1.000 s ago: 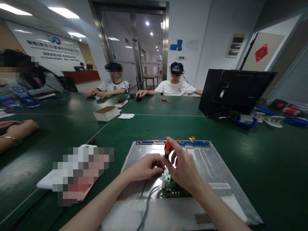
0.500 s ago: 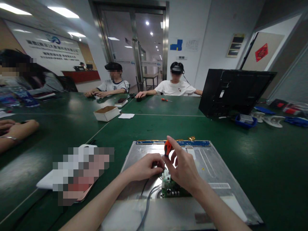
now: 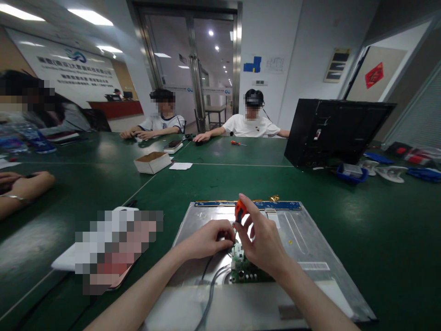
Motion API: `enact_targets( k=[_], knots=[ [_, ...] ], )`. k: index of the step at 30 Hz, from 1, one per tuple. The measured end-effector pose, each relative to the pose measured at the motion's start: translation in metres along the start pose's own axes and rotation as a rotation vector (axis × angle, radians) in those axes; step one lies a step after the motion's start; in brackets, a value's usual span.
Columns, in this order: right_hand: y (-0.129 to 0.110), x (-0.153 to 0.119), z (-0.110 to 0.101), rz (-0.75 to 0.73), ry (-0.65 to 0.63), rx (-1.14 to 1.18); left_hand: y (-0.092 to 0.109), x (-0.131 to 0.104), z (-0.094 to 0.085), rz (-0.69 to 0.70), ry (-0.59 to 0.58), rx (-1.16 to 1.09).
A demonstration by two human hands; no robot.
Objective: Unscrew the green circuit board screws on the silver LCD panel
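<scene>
An orange-and-black screwdriver (image 3: 240, 211) stands nearly upright in my right hand (image 3: 264, 239), gripped by its handle with the fingers closed. Its thin shaft points down at the upper edge of a green circuit board (image 3: 243, 271). My left hand (image 3: 210, 239) is closed in a pinch by the shaft's lower end; whatever lies between its fingertips is too small to make out. Under both hands lies a flat metal-backed display panel (image 3: 296, 239) with a blue circuit strip (image 3: 248, 205) along its far edge. Grey cables (image 3: 211, 294) run from near the board toward me. My right hand partly covers the board.
Left of the panel lies a blurred-out pink and white object (image 3: 120, 271) on the green table (image 3: 213, 181). Farther off are an open white box (image 3: 153, 163), another screwdriver (image 3: 237, 143), a black monitor (image 3: 334, 131) and a blue tray (image 3: 352, 174). Several people sit around.
The screwdriver's handle has turned slightly in my right hand. Both hands stay in the same place over the board. The person opposite has shifted their head and hand a little.
</scene>
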State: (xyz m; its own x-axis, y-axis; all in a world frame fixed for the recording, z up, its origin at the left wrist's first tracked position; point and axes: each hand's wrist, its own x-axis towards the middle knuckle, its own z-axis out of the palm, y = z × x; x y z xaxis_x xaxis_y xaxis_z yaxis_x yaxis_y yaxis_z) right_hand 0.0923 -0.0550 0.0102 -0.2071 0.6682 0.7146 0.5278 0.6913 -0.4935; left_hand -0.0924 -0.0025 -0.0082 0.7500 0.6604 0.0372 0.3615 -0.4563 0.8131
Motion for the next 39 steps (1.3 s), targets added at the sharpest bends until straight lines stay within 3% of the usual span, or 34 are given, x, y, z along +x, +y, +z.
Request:
enact_targets(
  k=[7,17,28,39],
  knots=[
    [-0.0002,0.0018,0.0011,-0.023,0.051,-0.063,0.0035,-0.0002,-0.0007,-0.009,0.015,0.001],
    [-0.0026,0.0004,-0.0009,0.018,-0.008,-0.004,0.0028,0.0001,-0.0006,0.006,0.003,0.026],
    [-0.0019,0.0026,0.0005,-0.017,0.041,-0.077,0.0010,0.0004,-0.0011,-0.008,0.010,0.003],
    [-0.0021,0.0003,-0.0010,0.015,0.001,-0.019,0.0012,0.0001,-0.0006,0.009,-0.002,0.035]
  ],
)
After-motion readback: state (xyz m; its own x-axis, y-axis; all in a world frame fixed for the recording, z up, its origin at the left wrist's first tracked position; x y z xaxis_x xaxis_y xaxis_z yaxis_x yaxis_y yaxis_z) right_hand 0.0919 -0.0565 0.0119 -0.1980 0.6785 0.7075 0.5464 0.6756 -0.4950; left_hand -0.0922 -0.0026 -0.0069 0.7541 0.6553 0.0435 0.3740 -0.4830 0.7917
